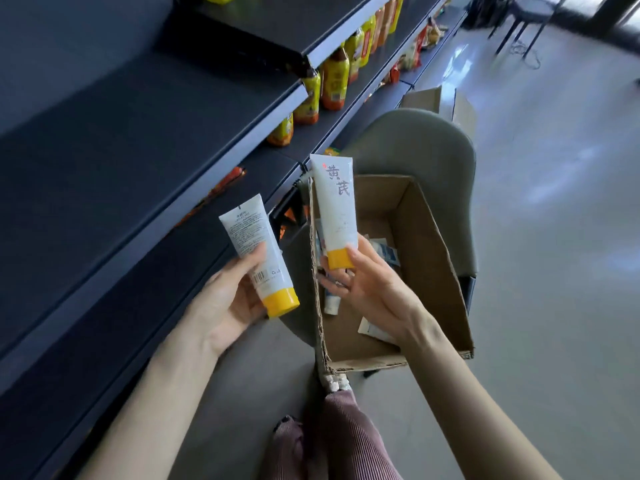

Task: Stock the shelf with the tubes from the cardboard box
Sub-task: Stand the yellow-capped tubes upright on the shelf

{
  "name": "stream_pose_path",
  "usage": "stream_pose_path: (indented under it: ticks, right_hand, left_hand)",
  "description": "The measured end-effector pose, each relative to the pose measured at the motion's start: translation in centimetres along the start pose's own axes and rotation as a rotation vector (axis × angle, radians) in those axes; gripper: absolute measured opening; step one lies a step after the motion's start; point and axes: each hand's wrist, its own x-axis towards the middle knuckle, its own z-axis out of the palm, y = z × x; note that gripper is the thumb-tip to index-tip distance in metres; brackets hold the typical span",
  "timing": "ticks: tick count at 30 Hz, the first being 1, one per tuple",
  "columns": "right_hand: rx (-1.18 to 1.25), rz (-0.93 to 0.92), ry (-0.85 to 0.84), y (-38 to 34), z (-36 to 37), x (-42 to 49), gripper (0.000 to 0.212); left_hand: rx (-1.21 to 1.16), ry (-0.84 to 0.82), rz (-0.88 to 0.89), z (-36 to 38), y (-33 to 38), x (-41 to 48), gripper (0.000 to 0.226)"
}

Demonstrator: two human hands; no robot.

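Observation:
My left hand grips a white tube with a yellow cap, its printed back facing me, held in front of the dark shelf. In my right hand is a second white tube, pinched near its yellow cap and upright over the left wall of the open cardboard box. Several more tubes lie on the bottom of the box.
The box rests on a grey chair beside the shelving. Yellow and orange bottles line a shelf further along, with snack packets below. Another cardboard box stands behind the chair. A dark stool is at the far right.

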Motion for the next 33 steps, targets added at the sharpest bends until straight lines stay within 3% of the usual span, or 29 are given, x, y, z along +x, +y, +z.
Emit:
stream_pose_path:
  ticks: [5,10,13,19,24,33]
  right_hand:
    - [-0.221,-0.054,-0.122,-3.2,6.5,-1.1,0.060]
    - [-0.254,-0.089,-0.292,-5.5,13.0,-1.4,0.078]
    - [-0.300,-0.073,-0.360,-6.5,16.9,-1.1,0.079]
    - [-0.347,-0.052,-0.521,-8.1,24.7,-0.2,0.075]
    - [-0.424,-0.075,-0.580,-9.0,30.1,0.8,0.049]
    - [-0.598,-0.149,-0.724,-9.5,36.9,2.2,0.051]
  left_hand:
    - [0.016,-0.082,0.053,0.0,4.4,-4.6,0.056]
    - [0.112,-0.131,0.318,0.0,9.3,-10.4,0.049]
    - [0.154,-0.117,0.473,-0.4,12.2,-13.8,0.059]
    - [0.190,0.048,0.717,-0.9,16.8,-20.0,0.042]
    - [0.189,0.200,0.859,-1.8,19.1,-24.1,0.044]
    - [0.099,0.531,1.018,-4.0,19.1,-30.6,0.048]
